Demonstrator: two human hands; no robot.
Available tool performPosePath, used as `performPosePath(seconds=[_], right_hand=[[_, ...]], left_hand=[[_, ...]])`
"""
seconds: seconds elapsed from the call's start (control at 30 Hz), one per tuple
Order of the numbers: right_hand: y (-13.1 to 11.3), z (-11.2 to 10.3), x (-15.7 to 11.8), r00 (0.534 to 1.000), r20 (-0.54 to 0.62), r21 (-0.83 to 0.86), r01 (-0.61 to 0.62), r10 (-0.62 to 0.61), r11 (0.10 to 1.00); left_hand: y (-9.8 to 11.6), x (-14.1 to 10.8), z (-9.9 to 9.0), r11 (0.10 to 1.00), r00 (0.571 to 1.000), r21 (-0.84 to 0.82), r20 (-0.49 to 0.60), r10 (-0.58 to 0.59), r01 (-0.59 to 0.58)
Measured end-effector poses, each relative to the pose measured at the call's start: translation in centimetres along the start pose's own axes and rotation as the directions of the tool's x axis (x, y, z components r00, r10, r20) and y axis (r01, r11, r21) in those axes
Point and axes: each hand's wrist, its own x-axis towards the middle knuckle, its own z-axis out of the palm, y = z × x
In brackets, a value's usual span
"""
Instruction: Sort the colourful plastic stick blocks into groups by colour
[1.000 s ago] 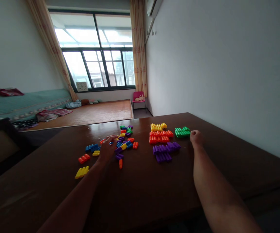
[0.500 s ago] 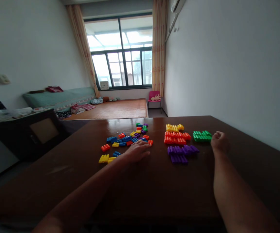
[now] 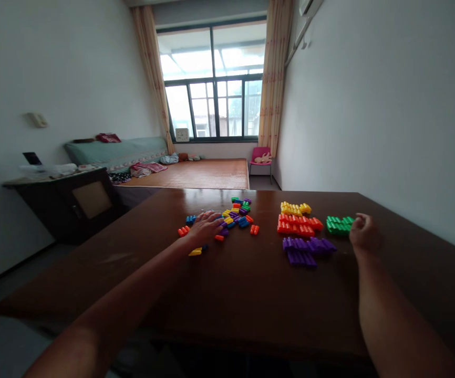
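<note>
Several mixed plastic pieces (image 3: 244,222) lie loosely on the dark table (image 3: 227,294), left of its middle. My left hand (image 3: 205,226) is spread palm down over the left part of this pile and hides some pieces. On the right, pieces lie grouped by colour: yellow pieces (image 3: 295,209) at the back, orange-red pieces (image 3: 299,225) before them, purple pieces (image 3: 306,251) in front. Green pieces (image 3: 340,225) form a group farther right. My right hand (image 3: 364,233) rests beside the green group with its fingers curled; what they hold, if anything, is hidden.
Beyond the table stands a bed (image 3: 207,173) under a window. A pink chair (image 3: 261,156) with a soft toy is near the right wall. A dark cabinet (image 3: 65,202) stands at the left.
My left hand has moved left over the pile, and some loose pieces have shifted. My right hand stays beside the green group. The whole view has swung slightly left.
</note>
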Motion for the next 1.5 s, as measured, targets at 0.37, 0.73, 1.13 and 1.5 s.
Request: performPosePath(seconds=[0.37, 0.73, 1.13, 1.5], right_hand=[[-1.9, 0.3, -1.2, 0.977, -0.001, 0.063, 0.212, -0.212, 0.975], [-10.1, -1.4, -4.7, 0.864, 0.062, 0.219, 0.478, -0.500, 0.851], [-22.1, 5.0, -14.7, 0.615, 0.590, 0.243, 0.483, -0.524, 0.841], [-19.4, 5.8, -15.5, 0.641, 0.631, 0.365, 0.253, -0.437, 0.896]], left_hand=[[-5.7, -12.2, -4.2, 0.983, 0.970, -0.111, 0.210, -0.123, 0.149], [0.2, -3.2, 1.5, 0.991, 0.944, -0.106, 0.328, -0.039, 0.077], [-1.7, -2.4, 2.7, 0.981, 0.992, -0.194, -0.127, -0.021, -0.004], [-1.2, -2.2, 2.2, 0.967, 0.990, -0.232, -0.123, 0.075, -0.102]])
